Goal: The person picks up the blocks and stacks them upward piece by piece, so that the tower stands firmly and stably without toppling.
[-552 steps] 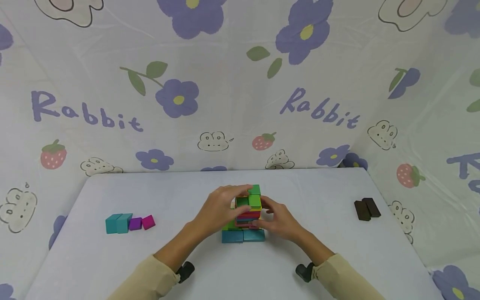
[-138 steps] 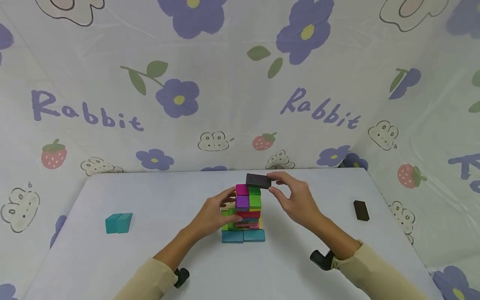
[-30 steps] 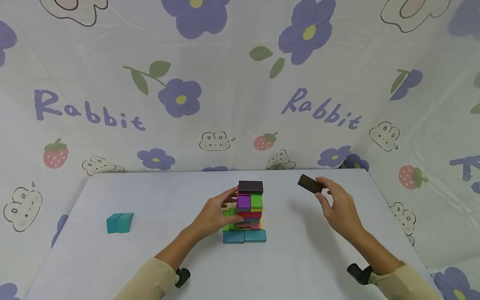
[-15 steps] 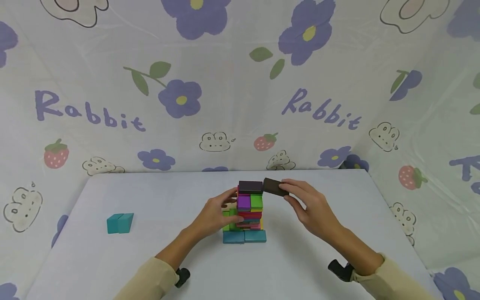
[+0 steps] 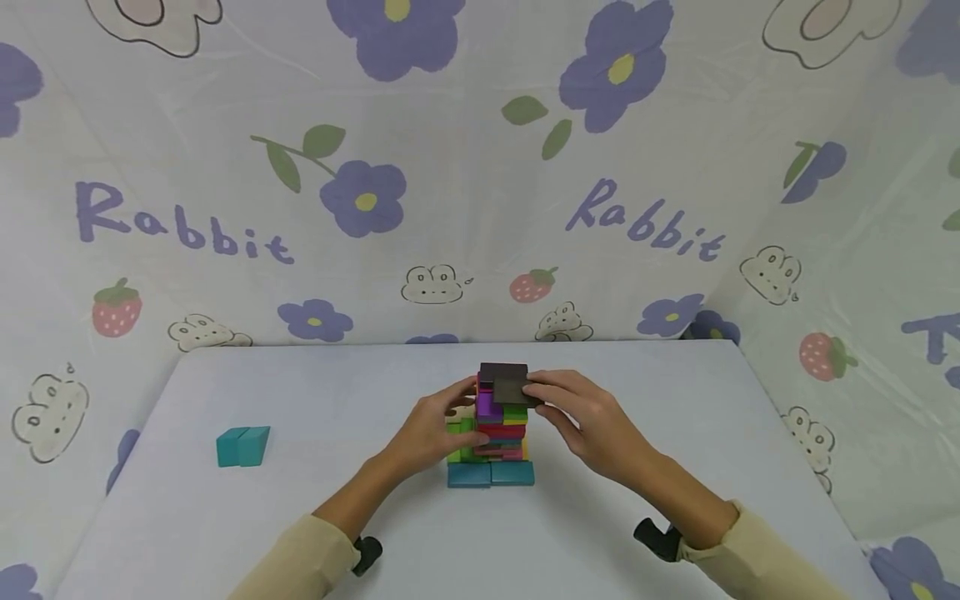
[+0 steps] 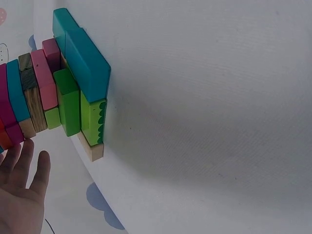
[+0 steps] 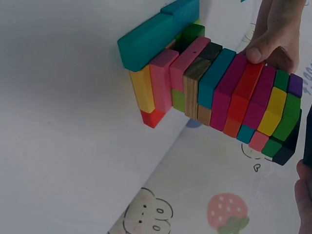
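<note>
A tower of stacked coloured wooden blocks (image 5: 502, 432) stands mid-table, with two flat teal blocks (image 5: 512, 474) at its foot. My left hand (image 5: 427, 433) touches its left side, thumb on the front layers. In the left wrist view its fingers (image 6: 18, 165) look fairly straight against the lower layers shown. A dark block (image 5: 493, 369) lies across the tower's top. My right hand (image 5: 592, 417) pinches a second dark block (image 5: 510, 389) by its right end, just in front of and overlapping the first. Whether it touches the tower cannot be told. In the right wrist view only its edge (image 7: 308, 139) shows.
Two teal blocks (image 5: 242, 447) stand side by side on the left part of the white table (image 5: 337, 533). Behind the table hangs a printed cloth (image 5: 480, 192). Green blocks (image 5: 463, 450) sit low at the tower's left side.
My right hand has carried the second dark block leftward from the table's right side to the tower top. Earlier, the first dark block went on top. The left hand stays at the tower.
</note>
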Tool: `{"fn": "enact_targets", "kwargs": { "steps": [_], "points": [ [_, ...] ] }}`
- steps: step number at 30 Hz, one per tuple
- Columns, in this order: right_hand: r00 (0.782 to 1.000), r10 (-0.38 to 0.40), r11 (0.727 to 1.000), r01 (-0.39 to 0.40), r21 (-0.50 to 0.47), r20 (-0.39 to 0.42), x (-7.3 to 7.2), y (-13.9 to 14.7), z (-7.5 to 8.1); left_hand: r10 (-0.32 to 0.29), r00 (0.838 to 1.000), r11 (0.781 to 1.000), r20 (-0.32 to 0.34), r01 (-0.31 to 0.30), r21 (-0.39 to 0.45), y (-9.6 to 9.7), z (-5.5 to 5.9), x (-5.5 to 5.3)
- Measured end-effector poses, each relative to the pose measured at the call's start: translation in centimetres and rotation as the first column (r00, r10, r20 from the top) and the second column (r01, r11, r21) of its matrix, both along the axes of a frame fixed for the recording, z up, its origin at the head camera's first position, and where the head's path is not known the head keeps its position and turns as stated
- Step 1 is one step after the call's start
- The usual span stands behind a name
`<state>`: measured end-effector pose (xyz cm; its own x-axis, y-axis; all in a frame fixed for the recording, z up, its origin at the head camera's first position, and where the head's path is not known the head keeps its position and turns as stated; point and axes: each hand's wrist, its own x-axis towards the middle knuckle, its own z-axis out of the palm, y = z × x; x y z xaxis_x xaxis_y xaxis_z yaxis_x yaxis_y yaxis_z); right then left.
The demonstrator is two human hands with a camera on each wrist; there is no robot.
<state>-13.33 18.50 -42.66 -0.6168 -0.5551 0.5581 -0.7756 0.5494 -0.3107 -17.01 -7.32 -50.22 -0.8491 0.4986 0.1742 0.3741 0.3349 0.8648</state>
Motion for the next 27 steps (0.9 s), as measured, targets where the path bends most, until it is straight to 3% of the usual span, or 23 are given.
{"fn": "enact_targets", "kwargs": {
  "steps": [11, 22, 27],
  "points": [
    [0.998, -0.057, 0.997, 0.057, 0.056, -0.007, -0.36, -0.57, -0.52, 0.002, 1.000, 1.000, 0.009, -0.002, -0.009, 0.09, 0.07, -0.04],
    [0.998, -0.057, 0.997, 0.058, 0.054, -0.021, -0.56, -0.97, -0.82, 0.007, 1.000, 1.000, -0.003, -0.007, -0.011, 0.08, 0.09, 0.00],
    [0.992, -0.114, 0.993, 0.113, 0.030, 0.054, -0.36, -0.84, -0.91, 0.003, 1.000, 1.000, -0.003, -0.003, -0.009, 0.04, 0.19, 0.01]
  ]
}}
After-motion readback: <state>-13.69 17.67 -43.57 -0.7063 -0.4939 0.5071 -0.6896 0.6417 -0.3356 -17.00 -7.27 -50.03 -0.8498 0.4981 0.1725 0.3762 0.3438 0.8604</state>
